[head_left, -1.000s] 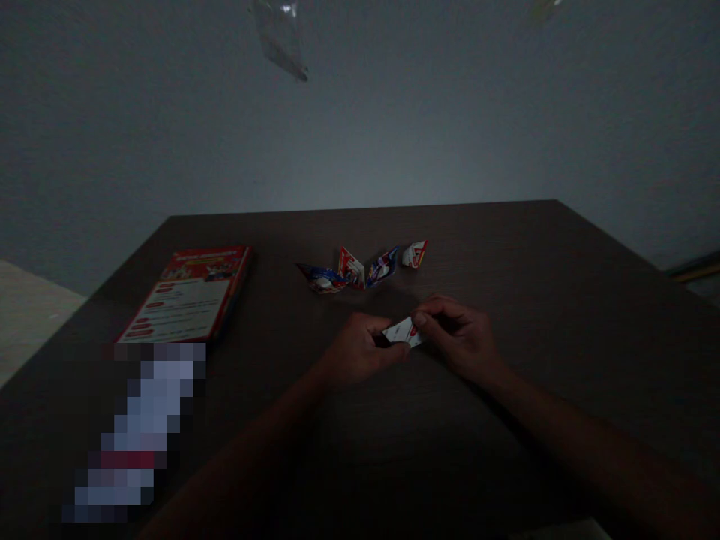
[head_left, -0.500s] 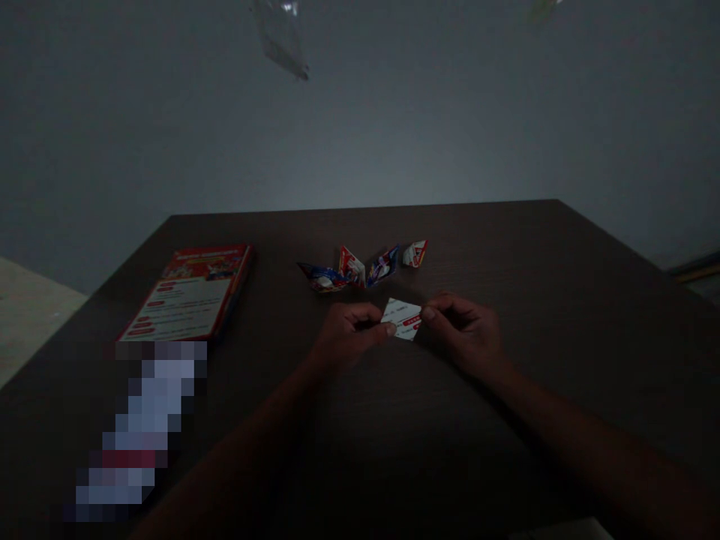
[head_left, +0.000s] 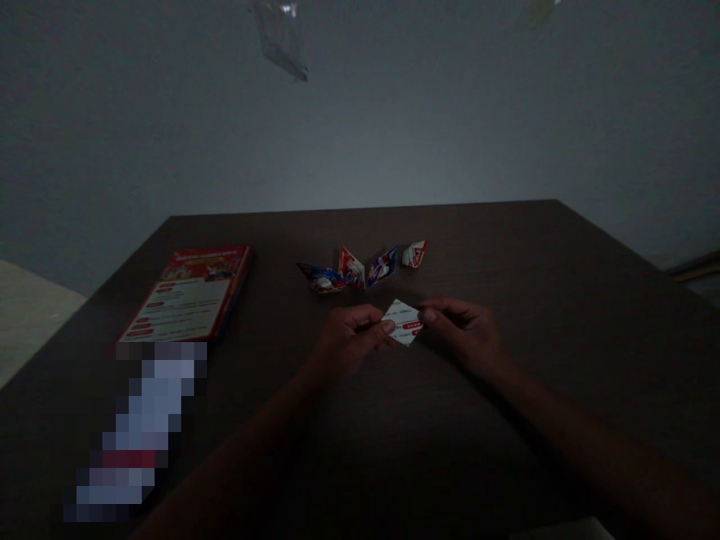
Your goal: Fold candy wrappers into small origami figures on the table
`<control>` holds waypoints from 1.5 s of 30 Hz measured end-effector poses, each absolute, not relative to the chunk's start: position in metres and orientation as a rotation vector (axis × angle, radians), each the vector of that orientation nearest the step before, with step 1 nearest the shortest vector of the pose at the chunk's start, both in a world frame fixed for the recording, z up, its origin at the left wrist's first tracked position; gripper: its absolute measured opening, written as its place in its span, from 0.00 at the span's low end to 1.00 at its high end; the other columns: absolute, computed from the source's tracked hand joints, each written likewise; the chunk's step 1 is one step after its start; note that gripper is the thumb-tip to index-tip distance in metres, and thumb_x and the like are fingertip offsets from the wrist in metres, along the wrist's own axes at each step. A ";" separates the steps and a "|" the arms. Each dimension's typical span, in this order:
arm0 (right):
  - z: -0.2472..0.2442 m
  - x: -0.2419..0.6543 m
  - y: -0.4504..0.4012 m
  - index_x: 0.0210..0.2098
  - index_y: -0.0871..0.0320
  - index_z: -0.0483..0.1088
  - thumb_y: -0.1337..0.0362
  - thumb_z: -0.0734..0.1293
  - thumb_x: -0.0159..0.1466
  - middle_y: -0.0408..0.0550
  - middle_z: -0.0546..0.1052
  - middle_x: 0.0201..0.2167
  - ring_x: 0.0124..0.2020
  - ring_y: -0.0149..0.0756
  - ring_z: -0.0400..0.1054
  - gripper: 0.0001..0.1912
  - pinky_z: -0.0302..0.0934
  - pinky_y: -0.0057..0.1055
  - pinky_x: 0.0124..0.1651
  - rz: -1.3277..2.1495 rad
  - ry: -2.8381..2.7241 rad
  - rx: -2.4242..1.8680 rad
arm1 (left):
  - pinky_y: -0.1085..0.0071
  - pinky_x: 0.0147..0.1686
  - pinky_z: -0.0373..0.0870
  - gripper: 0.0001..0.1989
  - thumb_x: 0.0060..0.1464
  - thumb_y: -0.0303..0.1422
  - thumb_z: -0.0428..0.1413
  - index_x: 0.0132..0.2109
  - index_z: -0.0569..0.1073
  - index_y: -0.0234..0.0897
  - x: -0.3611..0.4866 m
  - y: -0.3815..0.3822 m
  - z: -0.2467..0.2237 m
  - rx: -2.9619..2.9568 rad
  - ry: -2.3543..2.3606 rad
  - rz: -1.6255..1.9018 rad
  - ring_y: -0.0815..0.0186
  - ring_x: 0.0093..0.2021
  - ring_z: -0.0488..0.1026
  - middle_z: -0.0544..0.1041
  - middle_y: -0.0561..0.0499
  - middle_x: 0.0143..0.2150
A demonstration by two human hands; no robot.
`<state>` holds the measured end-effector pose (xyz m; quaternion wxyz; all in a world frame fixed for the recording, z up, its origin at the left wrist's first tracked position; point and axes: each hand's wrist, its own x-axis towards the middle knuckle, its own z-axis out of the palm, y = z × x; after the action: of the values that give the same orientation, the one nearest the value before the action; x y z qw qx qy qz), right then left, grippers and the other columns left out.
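A small square of folded paper [head_left: 401, 330], white with print and red labels, is held above the table between both hands, one corner pointing away from me. My left hand [head_left: 354, 337] pinches its left side, thumb on top. At the opposite corner, my right hand [head_left: 458, 330] grips the paper between thumb and fingers. Just beyond the hands stand several folded paper pieces: a blue one [head_left: 323, 279], a red and white one [head_left: 352, 268], another blue one [head_left: 383, 265] and a smaller red and white one [head_left: 415, 254].
The dark wooden table [head_left: 478, 232] reaches back toward a grey wall [head_left: 421, 112]. On the left lies a stack of printed leaflets [head_left: 183, 300], red-topped. A pixelated patch [head_left: 151, 420] covers something nearer me. A clear plastic pouch [head_left: 280, 37] hangs on the wall.
The paper square has turned slightly in my fingers, so its corner now points away from me. Both hands have shifted only a little. The other pieces stay where they were.
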<state>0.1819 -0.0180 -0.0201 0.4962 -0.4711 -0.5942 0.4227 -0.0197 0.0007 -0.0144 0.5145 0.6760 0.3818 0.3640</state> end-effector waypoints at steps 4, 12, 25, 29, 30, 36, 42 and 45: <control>-0.014 0.182 -0.017 0.30 0.59 0.77 0.55 0.68 0.57 0.48 0.78 0.28 0.29 0.34 0.70 0.12 0.64 0.29 0.31 1.083 -1.487 -1.143 | 0.77 0.24 0.65 0.10 0.54 0.34 0.55 0.33 0.74 0.30 -0.019 0.001 -0.017 1.575 0.864 0.853 0.73 0.23 0.69 0.77 0.50 0.27; -0.014 0.182 -0.019 0.28 0.59 0.76 0.57 0.71 0.55 0.47 0.77 0.25 0.25 0.33 0.69 0.10 0.62 0.28 0.27 1.086 -1.420 -1.172 | 0.77 0.24 0.66 0.10 0.55 0.34 0.54 0.32 0.75 0.30 -0.018 0.000 -0.015 1.583 0.853 0.797 0.73 0.22 0.70 0.77 0.49 0.26; -0.007 0.180 -0.022 0.26 0.58 0.75 0.60 0.68 0.58 0.45 0.75 0.23 0.24 0.31 0.67 0.09 0.61 0.28 0.27 0.914 -1.619 -1.103 | 0.77 0.23 0.67 0.10 0.54 0.34 0.55 0.33 0.75 0.30 -0.017 -0.002 -0.016 1.515 0.790 0.741 0.72 0.22 0.70 0.76 0.49 0.25; -0.008 0.179 -0.022 0.27 0.58 0.75 0.61 0.68 0.58 0.45 0.75 0.23 0.24 0.32 0.68 0.08 0.61 0.28 0.27 0.915 -1.596 -1.110 | 0.77 0.23 0.67 0.10 0.54 0.34 0.55 0.33 0.75 0.29 -0.017 -0.002 -0.015 1.480 0.763 0.745 0.73 0.22 0.70 0.76 0.50 0.25; -0.009 0.180 -0.022 0.27 0.58 0.75 0.61 0.68 0.58 0.45 0.76 0.23 0.25 0.32 0.68 0.08 0.62 0.28 0.28 0.940 -1.588 -1.114 | 0.77 0.23 0.67 0.10 0.54 0.34 0.56 0.33 0.75 0.29 -0.017 -0.002 -0.015 1.473 0.767 0.742 0.73 0.21 0.70 0.76 0.50 0.25; -0.010 0.181 -0.021 0.28 0.58 0.75 0.60 0.67 0.59 0.45 0.77 0.24 0.25 0.32 0.69 0.08 0.62 0.28 0.28 0.976 -1.644 -1.101 | 0.76 0.22 0.67 0.11 0.54 0.35 0.55 0.34 0.75 0.28 -0.016 -0.003 -0.015 1.476 0.762 0.691 0.72 0.21 0.70 0.76 0.48 0.25; -0.009 0.180 -0.022 0.27 0.61 0.74 0.62 0.67 0.59 0.45 0.76 0.23 0.24 0.30 0.68 0.09 0.61 0.25 0.26 0.974 -1.622 -1.117 | 0.76 0.22 0.67 0.11 0.54 0.35 0.56 0.34 0.75 0.28 -0.015 -0.004 -0.017 1.456 0.759 0.684 0.71 0.21 0.70 0.76 0.49 0.25; -0.012 0.179 -0.021 0.29 0.61 0.75 0.60 0.67 0.59 0.46 0.77 0.23 0.24 0.30 0.68 0.10 0.61 0.25 0.26 1.018 -1.646 -1.120 | 0.77 0.22 0.66 0.11 0.54 0.35 0.56 0.33 0.74 0.28 -0.016 -0.004 -0.017 1.464 0.773 0.666 0.72 0.21 0.70 0.75 0.49 0.24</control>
<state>0.1795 -0.0206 -0.0124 0.4373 -0.4506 -0.6619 0.4093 -0.0158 -0.0037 -0.0168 0.6278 0.6385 0.3373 0.2904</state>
